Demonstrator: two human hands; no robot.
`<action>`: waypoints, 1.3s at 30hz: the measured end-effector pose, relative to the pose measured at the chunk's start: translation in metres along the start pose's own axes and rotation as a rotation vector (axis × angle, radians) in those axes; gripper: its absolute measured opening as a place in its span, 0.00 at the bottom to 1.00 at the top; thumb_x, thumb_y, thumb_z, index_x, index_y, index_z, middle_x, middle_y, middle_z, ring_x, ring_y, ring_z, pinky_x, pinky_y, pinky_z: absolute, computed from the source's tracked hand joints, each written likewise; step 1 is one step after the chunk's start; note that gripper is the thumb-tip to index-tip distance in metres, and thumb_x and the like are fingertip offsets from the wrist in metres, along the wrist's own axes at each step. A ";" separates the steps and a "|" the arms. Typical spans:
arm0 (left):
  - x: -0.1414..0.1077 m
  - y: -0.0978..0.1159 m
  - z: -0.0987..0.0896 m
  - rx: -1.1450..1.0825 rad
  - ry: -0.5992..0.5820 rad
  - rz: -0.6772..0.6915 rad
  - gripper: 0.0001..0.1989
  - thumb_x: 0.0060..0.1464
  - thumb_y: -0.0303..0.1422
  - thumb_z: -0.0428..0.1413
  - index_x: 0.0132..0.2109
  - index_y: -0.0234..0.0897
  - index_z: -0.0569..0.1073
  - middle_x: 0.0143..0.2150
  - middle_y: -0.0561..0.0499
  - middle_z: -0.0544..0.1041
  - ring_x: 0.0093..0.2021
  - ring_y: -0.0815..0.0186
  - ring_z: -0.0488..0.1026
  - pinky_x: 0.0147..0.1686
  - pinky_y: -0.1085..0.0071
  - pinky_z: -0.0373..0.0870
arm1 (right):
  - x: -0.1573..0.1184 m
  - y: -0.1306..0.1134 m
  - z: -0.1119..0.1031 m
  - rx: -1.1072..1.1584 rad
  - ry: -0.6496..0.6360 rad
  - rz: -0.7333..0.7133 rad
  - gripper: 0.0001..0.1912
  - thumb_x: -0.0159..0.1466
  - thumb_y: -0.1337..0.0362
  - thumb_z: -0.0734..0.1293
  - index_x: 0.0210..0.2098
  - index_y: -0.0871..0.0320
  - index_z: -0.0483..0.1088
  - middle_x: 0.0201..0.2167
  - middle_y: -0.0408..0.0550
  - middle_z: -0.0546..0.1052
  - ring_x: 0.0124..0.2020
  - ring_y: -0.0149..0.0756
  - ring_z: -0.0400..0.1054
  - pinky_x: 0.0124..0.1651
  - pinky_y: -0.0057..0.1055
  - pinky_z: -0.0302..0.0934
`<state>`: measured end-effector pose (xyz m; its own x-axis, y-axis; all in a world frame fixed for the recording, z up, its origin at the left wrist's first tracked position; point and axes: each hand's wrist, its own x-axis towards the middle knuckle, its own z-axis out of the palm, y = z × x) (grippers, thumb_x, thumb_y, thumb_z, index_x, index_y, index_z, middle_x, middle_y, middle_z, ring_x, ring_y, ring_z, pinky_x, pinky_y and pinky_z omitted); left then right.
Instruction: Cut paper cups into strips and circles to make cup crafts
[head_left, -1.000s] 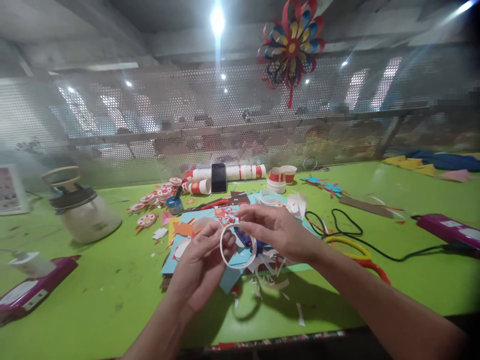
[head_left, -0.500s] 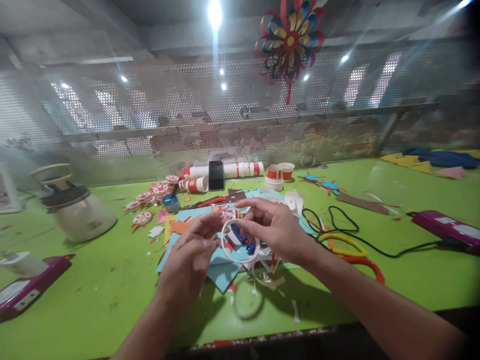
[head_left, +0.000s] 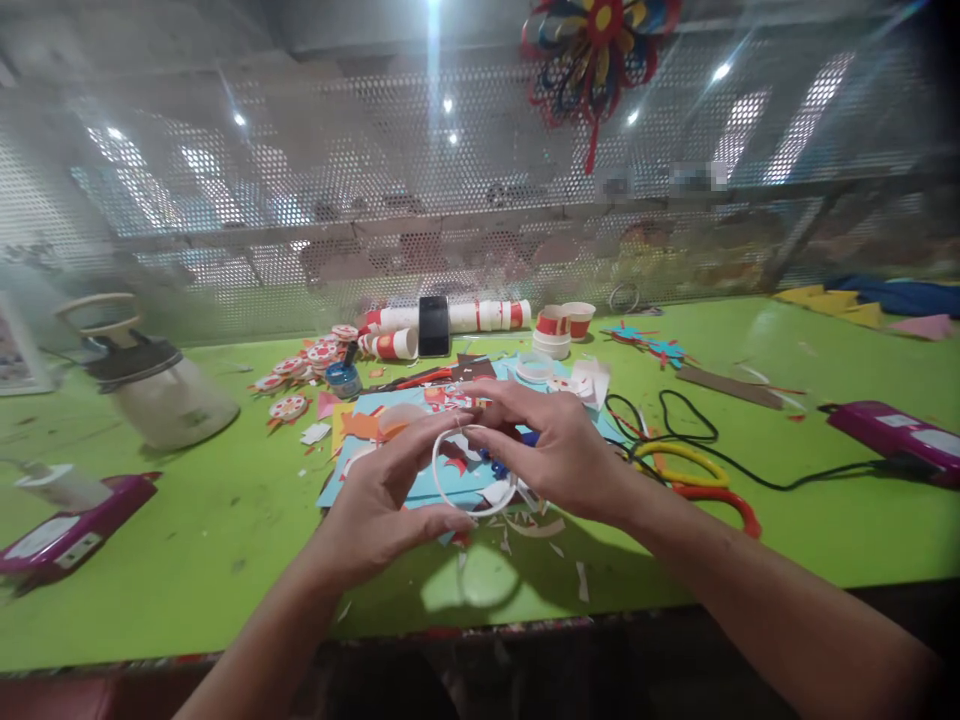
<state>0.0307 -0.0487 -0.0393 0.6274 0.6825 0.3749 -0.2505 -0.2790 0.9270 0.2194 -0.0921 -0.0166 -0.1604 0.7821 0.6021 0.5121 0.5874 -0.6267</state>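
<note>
Head view, low centre of the frame: two bare hands meet over a green table. The left hand curls its thumb and fingers around the left side of one thin white paper ring, pinching it. The right hand closes thumb and forefinger on the ring's upper right edge, its other fingers loosely bent. The ring is held upright in the air between both hands, just above a litter of white, red and blue paper scraps and light blue card sheets.

Right of the hands lie two curved handles, one yellow and one red, and a black cable runs toward a magenta device at the right edge. A second magenta device lies at the lower left.

Further back, left of centre, stands a pale jug with a dark lid. Mid-frame sit a small blue pot, red-and-white paper discs, a black phone leaning on lying red-and-white paper cups, and two upright cups.

At the top, one paper pinwheel hangs before a perforated metal screen.
</note>
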 end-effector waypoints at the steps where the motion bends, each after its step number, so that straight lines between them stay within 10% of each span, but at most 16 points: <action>1: -0.001 0.000 0.000 -0.015 0.015 0.009 0.30 0.42 0.23 0.66 0.55 0.40 0.74 0.58 0.42 0.72 0.60 0.51 0.64 0.59 0.63 0.59 | 0.000 -0.001 -0.001 -0.007 -0.003 -0.007 0.18 0.62 0.68 0.65 0.52 0.64 0.69 0.36 0.51 0.81 0.33 0.36 0.74 0.35 0.32 0.66; 25: 0.002 -0.017 -0.011 0.074 -0.090 0.159 0.25 0.52 0.35 0.61 0.58 0.42 0.69 0.59 0.43 0.69 0.58 0.52 0.65 0.57 0.58 0.62 | -0.004 0.009 0.005 0.198 -0.077 0.086 0.22 0.61 0.66 0.66 0.55 0.62 0.67 0.41 0.53 0.78 0.37 0.37 0.72 0.39 0.36 0.68; 39: 0.000 -0.036 0.001 0.221 0.040 0.069 0.32 0.53 0.38 0.60 0.63 0.41 0.60 0.58 0.40 0.67 0.52 0.55 0.69 0.51 0.56 0.67 | -0.003 0.031 0.021 0.180 0.069 0.242 0.22 0.59 0.65 0.66 0.52 0.64 0.67 0.24 0.43 0.74 0.22 0.32 0.68 0.27 0.30 0.64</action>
<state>0.0406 -0.0393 -0.0722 0.5836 0.6816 0.4415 -0.1218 -0.4640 0.8774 0.2176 -0.0717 -0.0480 0.0088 0.8915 0.4528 0.3695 0.4179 -0.8300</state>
